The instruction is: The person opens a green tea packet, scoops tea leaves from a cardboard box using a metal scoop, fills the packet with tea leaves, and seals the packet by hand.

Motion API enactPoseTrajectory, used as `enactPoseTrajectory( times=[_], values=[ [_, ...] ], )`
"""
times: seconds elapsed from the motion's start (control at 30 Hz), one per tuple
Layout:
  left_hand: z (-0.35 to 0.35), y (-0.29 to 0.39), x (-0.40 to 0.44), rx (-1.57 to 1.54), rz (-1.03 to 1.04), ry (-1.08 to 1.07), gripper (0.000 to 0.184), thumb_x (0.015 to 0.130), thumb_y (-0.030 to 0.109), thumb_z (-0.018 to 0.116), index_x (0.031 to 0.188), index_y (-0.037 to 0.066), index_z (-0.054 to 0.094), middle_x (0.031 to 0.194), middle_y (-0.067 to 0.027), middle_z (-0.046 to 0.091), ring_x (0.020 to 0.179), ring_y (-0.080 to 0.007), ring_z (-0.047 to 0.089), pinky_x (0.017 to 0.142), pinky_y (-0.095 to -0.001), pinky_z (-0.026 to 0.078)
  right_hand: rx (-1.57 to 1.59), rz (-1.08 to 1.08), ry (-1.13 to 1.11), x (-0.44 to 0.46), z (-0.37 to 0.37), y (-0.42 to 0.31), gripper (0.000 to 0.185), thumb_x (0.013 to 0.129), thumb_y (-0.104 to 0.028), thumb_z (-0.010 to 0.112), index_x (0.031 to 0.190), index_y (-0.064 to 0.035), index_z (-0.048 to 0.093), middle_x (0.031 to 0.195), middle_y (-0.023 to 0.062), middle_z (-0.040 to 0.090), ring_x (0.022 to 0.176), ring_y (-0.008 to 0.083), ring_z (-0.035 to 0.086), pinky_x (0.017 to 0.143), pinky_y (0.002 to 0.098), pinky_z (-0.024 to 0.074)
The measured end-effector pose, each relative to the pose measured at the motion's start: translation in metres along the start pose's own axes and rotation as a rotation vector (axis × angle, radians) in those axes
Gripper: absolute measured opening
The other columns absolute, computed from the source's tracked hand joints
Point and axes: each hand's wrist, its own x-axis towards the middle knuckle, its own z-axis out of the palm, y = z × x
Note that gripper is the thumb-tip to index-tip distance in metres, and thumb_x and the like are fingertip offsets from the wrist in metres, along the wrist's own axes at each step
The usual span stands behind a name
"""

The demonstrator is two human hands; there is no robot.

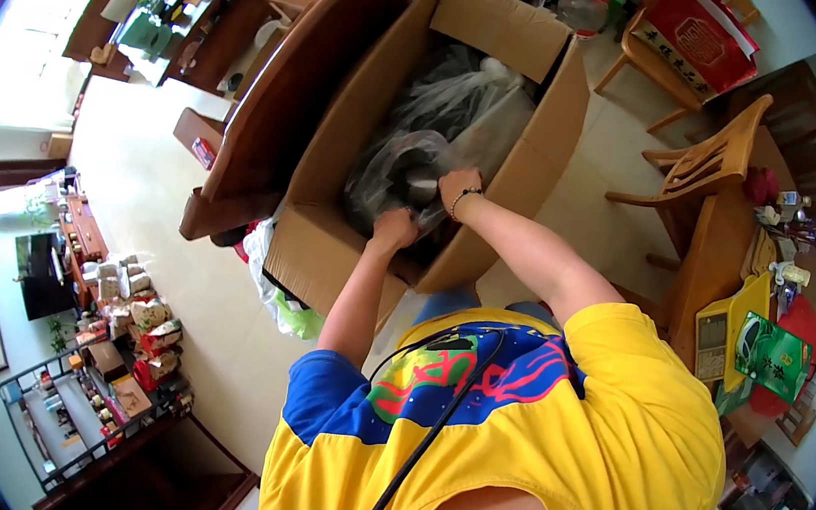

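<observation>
A large open cardboard box [543, 129] stands in front of me, its flaps folded outward. Inside lies clear plastic wrapping [456, 99] around dark and greyish items that I cannot make out. My left hand [396, 227] is closed on the edge of the plastic near the box's close end. To its right, my right hand [460, 188], with a bracelet at the wrist, is closed on the plastic too. Between the hands a round, pale metallic object [422, 188] shows through an opening in the plastic.
A dark wooden bench [291, 91] runs along the box's left side. At right are a wooden chair [705, 163] and a cluttered table [716, 250]. A white and green plastic bag [295, 318] lies on the floor by the box's near left corner.
</observation>
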Motion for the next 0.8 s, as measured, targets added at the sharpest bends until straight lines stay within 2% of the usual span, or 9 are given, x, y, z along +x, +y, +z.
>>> enactPoseTrajectory(
  times=[0.1,0.2,0.27,0.33,0.4,0.47,0.57,0.63,0.8],
  values=[
    [-0.007,0.010,-0.003,-0.042,0.098,0.198,0.037,0.084,0.033,0.068,0.110,0.007,0.070,0.111,-0.0190,0.068,0.105,-0.0381,0.063,0.090,-0.0472,0.051,0.082,-0.075,0.168,-0.011,0.001,0.010,0.021,0.088,-0.021,0.056,0.093,-0.0146,0.076,0.102,0.0089,0.072,0.103,0.0291,0.066,0.086,0.0438,0.0489],
    [-0.041,0.052,-0.022,-0.185,0.148,0.368,0.032,0.085,0.024,0.069,0.110,0.004,0.070,0.107,-0.0203,0.069,0.102,-0.0374,0.065,0.087,-0.0447,0.051,0.174,-0.142,0.420,-0.038,-0.012,0.029,0.017,0.080,-0.018,0.060,0.086,-0.0116,0.075,0.094,0.0144,0.070,0.100,0.0306,0.065,0.081,0.0452,0.0502],
    [-0.046,0.068,-0.015,-0.332,0.287,0.537,0.027,0.084,0.014,0.070,0.107,0.001,0.071,0.103,-0.0200,0.071,0.094,-0.0328,0.069,0.082,-0.0404,0.054,0.391,-0.208,0.789,-0.063,-0.007,0.050,0.018,0.083,-0.019,0.057,0.077,-0.0086,0.070,0.084,0.0125,0.065,0.094,0.0294,0.064,0.080,0.0420,0.0498],
    [-0.061,0.106,-0.021,-0.382,0.420,0.622,0.021,0.084,0.009,0.071,0.101,-0.001,0.072,0.097,-0.0189,0.072,0.085,-0.0285,0.071,0.075,-0.0364,0.055,0.461,-0.169,0.871,-0.098,-0.003,0.079,0.011,0.084,-0.018,0.058,0.082,-0.0091,0.065,0.090,0.0094,0.062,0.095,0.0265,0.060,0.084,0.0420,0.0480],
    [-0.065,0.154,-0.025,-0.395,0.513,0.644,0.017,0.084,0.007,0.071,0.098,-0.003,0.072,0.090,-0.0173,0.071,0.077,-0.0268,0.070,0.072,-0.0339,0.055,0.531,-0.095,0.973,-0.149,0.002,0.113,0.010,0.080,-0.019,0.063,0.076,-0.0102,0.062,0.085,0.0079,0.060,0.088,0.0262,0.059,0.081,0.0410,0.0477],
    [-0.060,0.217,-0.034,-0.421,0.629,0.617,0.016,0.085,0.007,0.071,0.098,-0.003,0.072,0.084,-0.0145,0.071,0.074,-0.0248,0.069,0.069,-0.0325,0.055,0.567,0.021,0.995,-0.193,0.023,0.157,0.010,0.082,-0.019,0.063,0.078,-0.0097,0.063,0.086,0.0081,0.060,0.089,0.0266,0.059,0.081,0.0409,0.0482],
    [-0.039,0.316,-0.051,-0.347,0.945,0.483,0.014,0.088,0.011,0.071,0.097,0.000,0.074,0.082,-0.0110,0.072,0.073,-0.0137,0.067,0.067,-0.0278,0.053,0.721,0.158,1.033,-0.255,0.074,0.217,0.011,0.083,-0.022,0.063,0.082,-0.0107,0.067,0.086,0.0103,0.062,0.089,0.0293,0.061,0.079,0.0434,0.0485],
    [-0.016,0.393,-0.085,-0.371,0.984,0.295,0.012,0.086,0.007,0.070,0.095,-0.001,0.072,0.084,-0.0143,0.069,0.074,-0.0234,0.067,0.069,-0.0315,0.053,0.776,0.330,0.972,-0.313,0.105,0.257,0.012,0.088,-0.019,0.062,0.085,-0.0083,0.067,0.089,0.0092,0.062,0.091,0.0291,0.060,0.081,0.0411,0.0492],
    [0.060,0.548,-0.133,-0.271,1.303,0.128,0.014,0.086,0.012,0.071,0.096,0.003,0.074,0.087,-0.0147,0.071,0.079,-0.0257,0.070,0.075,-0.0331,0.054,0.872,0.718,1.192,-0.476,0.153,0.335,0.014,0.088,-0.017,0.063,0.084,-0.0048,0.067,0.081,0.0119,0.062,0.079,0.0315,0.061,0.071,0.0420,0.0491]
  ],
)
